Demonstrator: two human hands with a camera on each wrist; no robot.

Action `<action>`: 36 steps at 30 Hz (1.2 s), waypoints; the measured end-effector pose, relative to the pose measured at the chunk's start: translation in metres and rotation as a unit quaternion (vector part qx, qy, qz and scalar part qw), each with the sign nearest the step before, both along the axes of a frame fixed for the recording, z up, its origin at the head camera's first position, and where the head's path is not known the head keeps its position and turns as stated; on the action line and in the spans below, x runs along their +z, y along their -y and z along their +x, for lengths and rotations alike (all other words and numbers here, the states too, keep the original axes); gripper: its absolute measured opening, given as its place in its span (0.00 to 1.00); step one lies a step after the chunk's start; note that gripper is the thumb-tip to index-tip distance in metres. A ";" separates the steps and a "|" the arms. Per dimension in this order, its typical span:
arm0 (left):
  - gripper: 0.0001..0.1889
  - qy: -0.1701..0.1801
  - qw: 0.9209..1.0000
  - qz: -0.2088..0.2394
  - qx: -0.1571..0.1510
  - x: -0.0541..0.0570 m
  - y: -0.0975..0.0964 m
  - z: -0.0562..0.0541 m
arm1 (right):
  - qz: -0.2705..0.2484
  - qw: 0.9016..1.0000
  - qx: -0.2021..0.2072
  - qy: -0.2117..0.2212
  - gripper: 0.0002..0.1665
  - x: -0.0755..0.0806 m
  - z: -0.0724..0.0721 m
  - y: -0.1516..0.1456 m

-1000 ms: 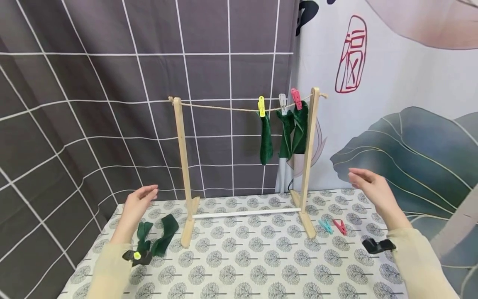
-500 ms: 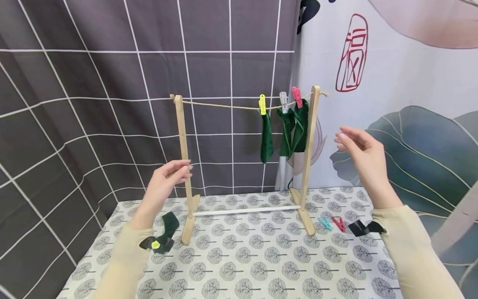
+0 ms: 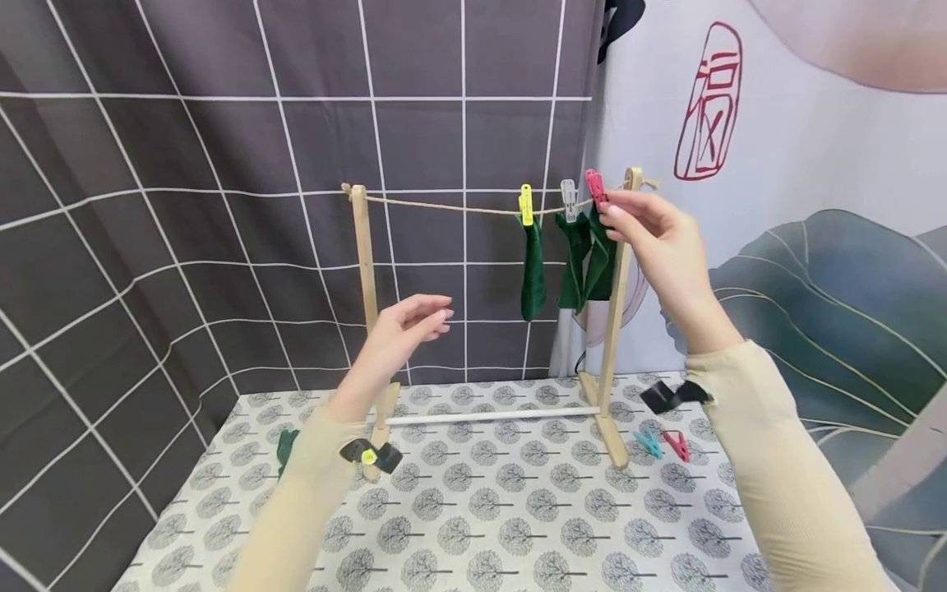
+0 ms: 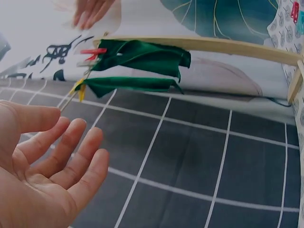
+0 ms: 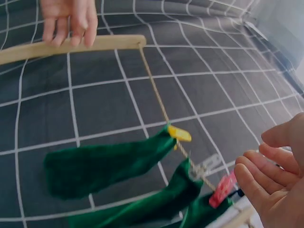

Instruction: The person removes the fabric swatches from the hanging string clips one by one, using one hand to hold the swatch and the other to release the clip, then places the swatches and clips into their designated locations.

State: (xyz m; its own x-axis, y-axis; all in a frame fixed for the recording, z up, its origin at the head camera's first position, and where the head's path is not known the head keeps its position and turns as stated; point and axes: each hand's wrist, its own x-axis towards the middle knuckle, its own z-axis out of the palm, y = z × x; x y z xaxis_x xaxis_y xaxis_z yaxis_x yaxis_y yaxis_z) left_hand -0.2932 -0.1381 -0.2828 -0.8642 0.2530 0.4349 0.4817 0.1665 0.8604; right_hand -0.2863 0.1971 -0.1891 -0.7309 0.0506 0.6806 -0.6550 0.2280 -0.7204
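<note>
My right hand [image 3: 669, 251] is beside the pink clothespin [image 3: 595, 186] at the rope's right end; the right wrist view shows a gap between its loosely bent fingers and the pin. Three dark green socks hang from the rope [image 3: 444, 206]. A yellow clothespin [image 3: 526, 205] holds the left sock [image 3: 533, 275]; a pale grey clothespin [image 3: 568, 201] holds the middle sock [image 3: 572, 267]. The right sock [image 3: 602, 263] hangs under the pink pin, partly overlapped. In mid-air left of the socks, my left hand [image 3: 395, 345] holds nothing, its fingers loosely bent.
The rope runs between two wooden posts, the left post [image 3: 363, 255] and the right post [image 3: 614, 329]. A white rod [image 3: 491, 417] joins their feet. Blue [image 3: 649, 444] and red clothespins [image 3: 676, 446] lie on the tablecloth. Green cloth [image 3: 286, 446] shows behind my left sleeve.
My right hand has risen and moved left to the pink clothespin. My left hand has moved right and up, its forearm now covering most of the green cloth on the table.
</note>
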 end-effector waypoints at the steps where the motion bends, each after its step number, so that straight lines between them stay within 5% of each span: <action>1: 0.17 -0.001 1.000 0.004 -0.004 0.002 -0.005 -0.002 | -0.003 1.000 0.008 0.002 0.23 0.005 -0.004 0.005; 14: 0.18 0.005 0.999 0.035 -0.020 0.016 -0.058 -0.032 | 0.057 0.994 0.004 0.088 0.26 0.043 -0.044 0.047; 21: 0.20 0.041 0.997 0.056 -0.016 0.018 -0.083 -0.050 | 0.175 0.976 -0.039 0.120 0.31 0.057 -0.053 0.065; 36: 0.25 0.122 0.987 0.088 -0.063 0.016 -0.114 -0.071 | 0.247 0.955 -0.025 0.164 0.32 0.056 -0.066 0.071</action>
